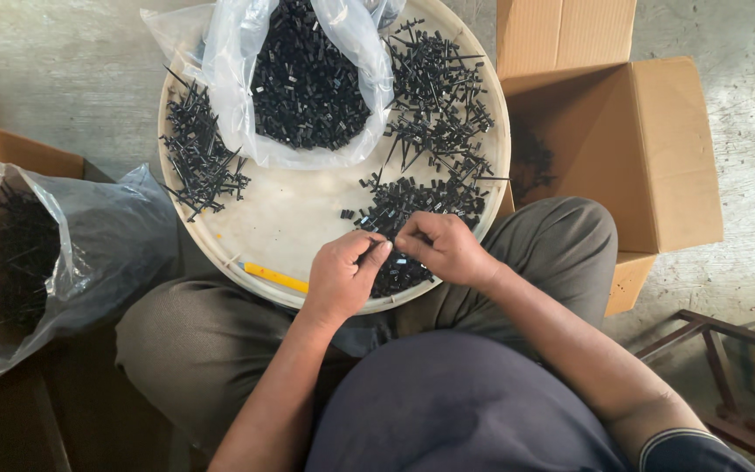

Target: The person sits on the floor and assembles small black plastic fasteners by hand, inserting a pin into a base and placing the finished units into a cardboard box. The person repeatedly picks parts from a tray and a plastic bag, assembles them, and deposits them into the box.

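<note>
A round cream tray rests on my lap. My left hand and my right hand meet at its near edge, fingertips pinched together on a small black plastic part. Just under and beyond the hands lies a heap of small black pieces. Thin black pin-like parts are piled at the tray's left and at its far right. A clear plastic bag full of small black pieces lies open at the tray's far side.
A yellow stick lies on the tray's near left rim. An open cardboard box stands at the right with a few black parts inside. At the left, a plastic-lined box holds more black pins. A metal frame sits at the lower right.
</note>
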